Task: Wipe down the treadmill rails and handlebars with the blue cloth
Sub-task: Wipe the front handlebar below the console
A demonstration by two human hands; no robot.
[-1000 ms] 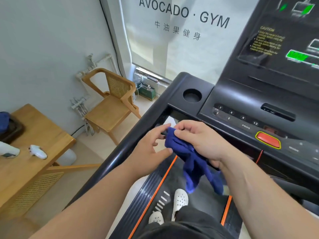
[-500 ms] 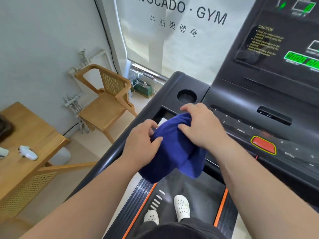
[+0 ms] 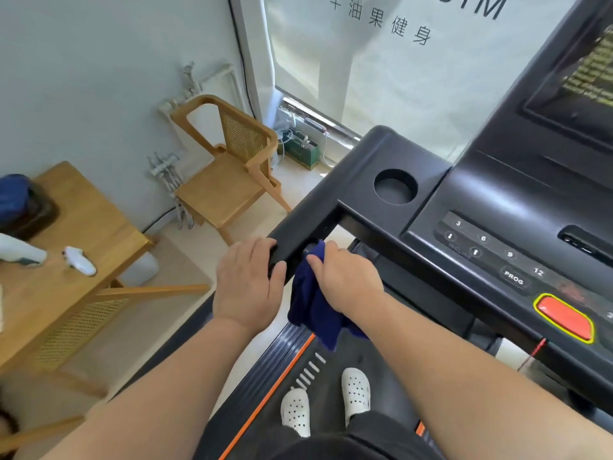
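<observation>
Head view of a person standing on the running belt (image 3: 335, 376) of a treadmill in white perforated clogs (image 3: 295, 411). The left hand (image 3: 247, 283) grips the left handrail (image 3: 305, 234), fingers curled over its top and thumb on the near side. The right hand (image 3: 345, 282) holds the blue cloth (image 3: 313, 313) bunched in curled fingers and pressed against the inner face of the same handrail, just beside the left hand. The loose end of the cloth hangs below the hand, above the ribbed side rail (image 3: 282, 353) and its orange stripe (image 3: 275, 380). Where the handrail meets the console (image 3: 517, 200), a round cup holder (image 3: 394, 186) is sunk into the black plastic, its interior dark. The console carries numbered keys and a red stop button (image 3: 564, 318) outlined in yellow. To the left stands a wooden table (image 3: 99, 234) bearing a dark tray (image 3: 36, 214) that holds a blue item, not identifiable, and two white objects (image 3: 79, 260) that lie apart from the tray. A wooden chair (image 3: 229, 180) with a cane back stands against the wall. On the floor by the window sits a green box (image 3: 302, 156) with pale items projecting from its top, too small to identify.
</observation>
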